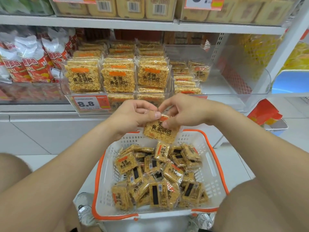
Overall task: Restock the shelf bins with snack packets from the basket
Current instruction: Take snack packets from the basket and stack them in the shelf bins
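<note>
1. Seen from a head camera looking down: a person crouches before a shop shelf, with a white basket [212,166] with an orange rim on the floor between their knees.
2. One snack packet [158,133], a golden rice-crisp square in clear wrap, is held above the basket's far edge, below the shelf.
3. The left hand [132,118] pinches the packet's top left edge between thumb and fingers. The right hand [185,113] pinches its top right corner. The label faces the person, probably to square it up for shelving.
4. The basket holds a loose heap of the same packets, lying at all angles and overlapping; perhaps two dozen, too jumbled to count exactly.
5. The clear middle bin [66,96] shows three upright packets across its front, labels outward, with more rows behind. It looks nearly full.
6. The right bin [242,84] holds low stacks at its left and much open space, so it seems the likelier place to fill.
</note>
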Motion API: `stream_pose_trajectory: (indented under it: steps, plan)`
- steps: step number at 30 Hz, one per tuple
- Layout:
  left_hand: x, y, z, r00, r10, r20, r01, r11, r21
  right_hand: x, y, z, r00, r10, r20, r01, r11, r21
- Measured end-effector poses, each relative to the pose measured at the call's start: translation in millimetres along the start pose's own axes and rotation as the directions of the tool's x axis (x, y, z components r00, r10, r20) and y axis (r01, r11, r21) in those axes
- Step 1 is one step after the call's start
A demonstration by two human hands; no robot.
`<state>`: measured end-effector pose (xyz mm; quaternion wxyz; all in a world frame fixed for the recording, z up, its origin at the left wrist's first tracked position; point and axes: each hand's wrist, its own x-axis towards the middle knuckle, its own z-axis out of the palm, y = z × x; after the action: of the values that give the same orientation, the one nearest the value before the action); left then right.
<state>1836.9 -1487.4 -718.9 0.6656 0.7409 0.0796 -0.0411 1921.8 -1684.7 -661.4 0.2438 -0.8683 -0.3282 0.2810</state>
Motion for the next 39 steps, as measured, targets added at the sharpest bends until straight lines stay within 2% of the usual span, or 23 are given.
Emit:
stream_pose_trajectory:
  steps: [5, 8, 10, 11, 12, 13, 15, 17, 18, 19, 21, 22, 27, 31, 35, 37, 39]
  plan:
    - [8, 14, 22, 0.99, 0.091, -0.107, -0.096, 0.994, -0.05, -7, 5, -18, 1.0, 0.011, -0.008, -0.011, 1.0, -0.002]
    - [19, 24, 38, 0.973, 0.014, -0.23, -0.046, 0.99, -0.134, -11, 6, -32, 0.998, 0.024, -0.063, -0.023, 1.0, 0.014]
    - [25, 30, 52, 0.959, -0.01, -0.284, -0.045, 0.981, -0.188, -15, 8, -43, 0.988, 0.02, -0.151, -0.013, 0.999, 0.048]
    - [28, 32, 59, 0.941, 0.05, -0.334, -0.092, 0.989, -0.113, -17, 10, -50, 0.974, 0.03, -0.226, -0.016, 0.998, 0.063]
    - [30, 33, 65, 0.906, 0.167, -0.39, -0.165, 0.986, 0.038, -18, 14, -58, 0.947, 0.043, -0.319, -0.017, 0.996, 0.086]
    - [32, 32, 71, 0.85, 0.318, -0.42, -0.248, 0.945, 0.212, -19, 19, -66, 0.906, 0.058, -0.42, -0.008, 0.993, 0.12]
    - [35, 30, 81, 0.752, 0.566, -0.339, -0.384, 0.793, 0.472, -21, 32, -83, 0.765, 0.122, -0.633, 0.023, 0.976, 0.216]
    - [44, 27, 88, 0.697, 0.7, -0.154, -0.461, 0.603, 0.651, -18, 51, -96, 0.591, 0.189, -0.784, 0.023, 0.968, 0.251]
    - [49, 26, 92, 0.68, 0.731, -0.051, -0.48, 0.496, 0.724, -13, 62, -100, 0.539, 0.202, -0.818, -0.015, 0.973, 0.23]
    - [56, 25, 95, 0.668, 0.743, 0.052, -0.495, 0.391, 0.776, -7, 72, -103, 0.519, 0.2, -0.831, -0.062, 0.978, 0.197]
    - [66, 25, 101, 0.666, 0.716, 0.209, -0.508, 0.23, 0.83, 7, 94, -108, 0.535, 0.207, -0.819, -0.171, 0.976, 0.135]
    - [70, 26, 104, 0.677, 0.692, 0.25, -0.501, 0.184, 0.846, 15, 103, -109, 0.559, 0.228, -0.798, -0.225, 0.967, 0.119]
    - [84, 19, 110, 0.731, 0.625, 0.274, -0.379, 0.038, 0.925, 56, 134, -112, 0.608, 0.3, -0.735, -0.467, 0.884, -0.025]
    - [89, 15, 116, 0.771, 0.578, 0.268, -0.34, 0.018, 0.94, 86, 147, -118, 0.626, 0.36, -0.691, -0.55, 0.833, -0.064]
    - [91, 12, 114, 0.765, 0.579, 0.282, -0.339, -0.01, 0.941, 114, 152, -123, 0.678, 0.341, -0.651, -0.539, 0.833, -0.124]
    - [92, 12, 113, 0.771, 0.569, 0.285, -0.34, -0.01, 0.94, 125, 151, -126, 0.681, 0.333, -0.652, -0.541, 0.829, -0.143]
    - [92, 12, 113, 0.784, 0.551, 0.286, -0.337, -0.009, 0.942, 128, 148, -130, 0.654, 0.371, -0.659, -0.554, 0.828, -0.084]
